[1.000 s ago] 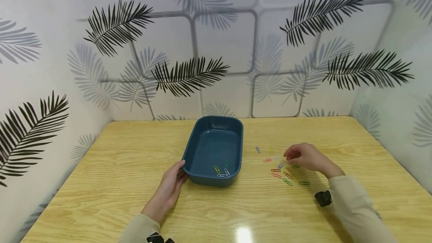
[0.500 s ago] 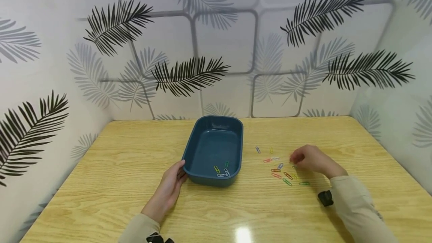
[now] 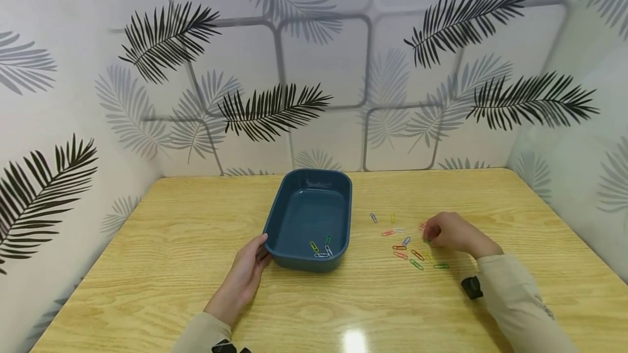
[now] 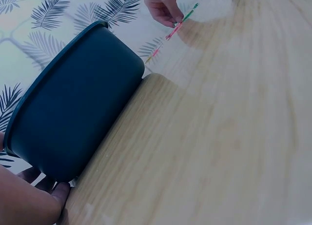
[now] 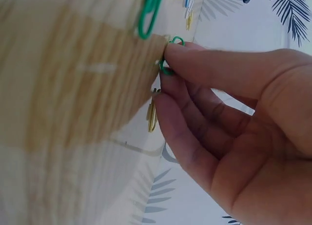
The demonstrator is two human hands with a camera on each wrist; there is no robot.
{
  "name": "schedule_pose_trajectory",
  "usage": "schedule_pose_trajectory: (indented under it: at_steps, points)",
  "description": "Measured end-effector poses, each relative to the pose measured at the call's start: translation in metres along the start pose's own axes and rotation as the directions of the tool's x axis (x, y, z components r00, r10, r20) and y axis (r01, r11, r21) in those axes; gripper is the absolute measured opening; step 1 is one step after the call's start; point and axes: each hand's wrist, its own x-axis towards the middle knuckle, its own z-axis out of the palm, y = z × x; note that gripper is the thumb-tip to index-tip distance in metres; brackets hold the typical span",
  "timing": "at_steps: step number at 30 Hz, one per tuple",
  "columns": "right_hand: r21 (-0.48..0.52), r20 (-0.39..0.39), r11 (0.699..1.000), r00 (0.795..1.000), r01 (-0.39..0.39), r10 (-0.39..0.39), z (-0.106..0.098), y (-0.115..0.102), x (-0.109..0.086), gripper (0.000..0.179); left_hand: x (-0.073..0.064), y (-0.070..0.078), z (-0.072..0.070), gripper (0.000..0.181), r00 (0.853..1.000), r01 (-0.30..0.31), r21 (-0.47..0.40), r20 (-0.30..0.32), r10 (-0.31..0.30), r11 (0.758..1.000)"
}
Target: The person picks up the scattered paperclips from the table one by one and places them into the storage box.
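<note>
A dark blue plastic tray [image 3: 309,217] sits on the table, with several paper clips [image 3: 321,255] at its near end: yellow, green and white. My left hand [image 3: 245,271] grips its near left corner, thumb at the rim and the other fingers [image 4: 46,182] against the outer wall low down. To the right, my right hand [image 3: 453,233] is down at the tabletop, its thumb and fingertips pinching a green paper clip [image 5: 165,69]. Around it lie several loose clips, among them a dark red one [image 3: 417,255], a blue one [image 3: 406,241] and another green one [image 3: 441,266].
The wooden table [image 3: 196,222] meets a wall [image 3: 324,140] with a leaf pattern at the back. A white clip [image 3: 399,230], a pink one [image 3: 387,233] and a yellow one [image 3: 393,218] lie between the tray and my right hand.
My right hand has moved slightly right and down onto the green clip, its fingertips closing on it. My left hand and the tray have stayed in place.
</note>
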Motion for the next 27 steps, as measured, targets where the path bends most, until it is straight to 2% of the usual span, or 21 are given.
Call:
schedule_pose_trajectory:
  at_steps: [8,17,27]
  points:
    - [-0.009,0.008,1.000,1.000,0.020,-0.020,0.000,-0.001,0.000,0.013,-0.002,-0.001,-0.001,0.053,1.000,-0.005,0.003,0.007,0.005,1.000]
    - [0.023,-0.018,0.999,0.999,-0.041,0.041,0.002,-0.003,0.001,0.012,-0.001,-0.001,-0.002,0.053,1.000,-0.015,0.010,0.024,0.015,1.000]
    - [0.082,-0.040,0.996,0.998,-0.035,0.038,-0.002,-0.011,0.009,0.004,0.000,-0.002,-0.001,0.053,1.000,-0.010,0.000,-0.002,0.010,1.000]
